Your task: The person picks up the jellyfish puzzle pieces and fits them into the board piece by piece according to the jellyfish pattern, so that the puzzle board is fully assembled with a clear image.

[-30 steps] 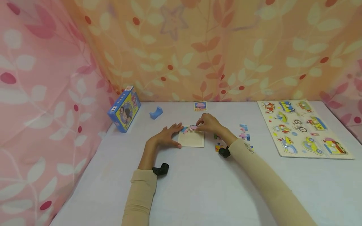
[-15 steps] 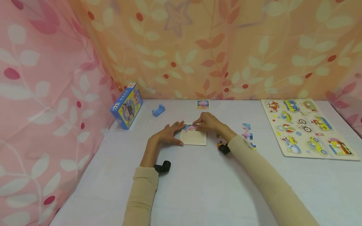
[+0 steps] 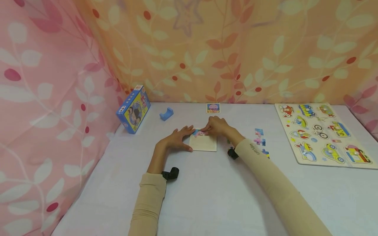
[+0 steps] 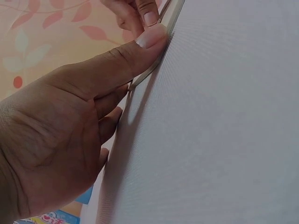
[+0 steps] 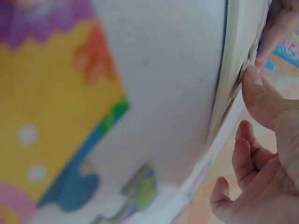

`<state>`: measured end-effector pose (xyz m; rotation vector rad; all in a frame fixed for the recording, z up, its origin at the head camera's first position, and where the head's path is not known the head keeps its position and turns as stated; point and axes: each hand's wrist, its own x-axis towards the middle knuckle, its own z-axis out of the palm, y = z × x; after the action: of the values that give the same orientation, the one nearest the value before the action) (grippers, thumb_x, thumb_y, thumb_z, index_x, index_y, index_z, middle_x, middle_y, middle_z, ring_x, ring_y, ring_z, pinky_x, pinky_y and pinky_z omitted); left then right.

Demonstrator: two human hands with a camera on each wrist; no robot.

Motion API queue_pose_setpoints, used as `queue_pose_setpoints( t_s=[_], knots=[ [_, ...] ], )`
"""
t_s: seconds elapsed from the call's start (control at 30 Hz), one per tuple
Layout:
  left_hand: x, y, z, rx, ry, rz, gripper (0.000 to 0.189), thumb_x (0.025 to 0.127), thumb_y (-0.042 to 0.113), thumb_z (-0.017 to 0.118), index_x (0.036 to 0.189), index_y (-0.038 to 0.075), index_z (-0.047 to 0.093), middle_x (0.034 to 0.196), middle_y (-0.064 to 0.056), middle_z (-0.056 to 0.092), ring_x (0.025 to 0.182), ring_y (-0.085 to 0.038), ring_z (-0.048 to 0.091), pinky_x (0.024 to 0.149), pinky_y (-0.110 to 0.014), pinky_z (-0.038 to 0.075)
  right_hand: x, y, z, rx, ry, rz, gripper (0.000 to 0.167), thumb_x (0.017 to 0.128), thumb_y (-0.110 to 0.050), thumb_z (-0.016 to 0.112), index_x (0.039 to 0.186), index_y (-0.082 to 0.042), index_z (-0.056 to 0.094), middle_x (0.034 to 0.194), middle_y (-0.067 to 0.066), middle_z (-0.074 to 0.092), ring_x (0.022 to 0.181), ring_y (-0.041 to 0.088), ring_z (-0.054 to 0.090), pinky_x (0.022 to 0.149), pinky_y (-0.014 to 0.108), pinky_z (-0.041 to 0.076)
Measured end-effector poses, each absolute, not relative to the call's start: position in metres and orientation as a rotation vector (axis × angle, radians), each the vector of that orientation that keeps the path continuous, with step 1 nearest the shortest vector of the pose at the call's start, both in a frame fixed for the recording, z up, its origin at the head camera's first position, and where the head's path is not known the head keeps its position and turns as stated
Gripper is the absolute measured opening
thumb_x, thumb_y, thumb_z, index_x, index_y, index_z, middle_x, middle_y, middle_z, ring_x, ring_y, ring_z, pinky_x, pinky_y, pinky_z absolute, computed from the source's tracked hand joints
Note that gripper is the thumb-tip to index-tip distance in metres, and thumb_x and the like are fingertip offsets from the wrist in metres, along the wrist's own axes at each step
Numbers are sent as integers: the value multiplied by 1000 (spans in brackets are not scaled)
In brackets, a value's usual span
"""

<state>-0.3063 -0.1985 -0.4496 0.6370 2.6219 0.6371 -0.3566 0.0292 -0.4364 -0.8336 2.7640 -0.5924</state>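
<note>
Tabletop (image 3: pixel 200 196) bears puzzle tray (image 3: pixel 203 144) touching left hand (image 3: pixel 176 139), partly beneath right hand (image 3: pixel 219 126).

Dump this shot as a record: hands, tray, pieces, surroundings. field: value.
left hand: thumb and fingers spread at the tray's left side
right hand: fingertips at puzzle pieces in the tray; pinch or press unclear
tray fill: far strip pieced, near part bare
loose pieces: right of tray
picture card: beyond tray
blue box: standing, left
blue holder: between box and card
peg board: far right
</note>
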Motion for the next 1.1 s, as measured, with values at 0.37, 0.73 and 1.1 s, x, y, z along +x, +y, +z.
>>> queue_pose_setpoints(
  t_s=[0.37, 0.73, 1.1],
  knots=[
    [-308, -193, -452, 636, 2617, 644, 97, 68, 47, 76, 146, 24, 24, 156, 7, 9, 144, -19, 1, 116, -47, -5, -358, 43, -442, -787, 2707, -757, 29, 80, -23, 71, 109, -20, 68, 94, 7, 59, 87, 20, 51, 76, 38, 38],
    [-305, -201, -452, 634, 2605, 699, 99, 68, 44, 77, 147, 25, 21, 156, 4, 7, 144, -23, -1, 114, -51, -5, -368, 133, -416, -786, 2790, -981, 32, 78, -13, 72, 109, -6, 68, 81, 12, 53, 76, 21, 44, 64, 27, 36],
    [-304, -200, -452, 657, 2596, 702, 96, 71, 42, 76, 147, 23, 21, 156, 4, 7, 144, -24, -1, 114, -52, -7, -349, 241, -422, -422, 2861, -913, 41, 80, -20, 71, 118, -6, 63, 87, 14, 51, 75, 23, 40, 60, 30, 33]
  ],
)
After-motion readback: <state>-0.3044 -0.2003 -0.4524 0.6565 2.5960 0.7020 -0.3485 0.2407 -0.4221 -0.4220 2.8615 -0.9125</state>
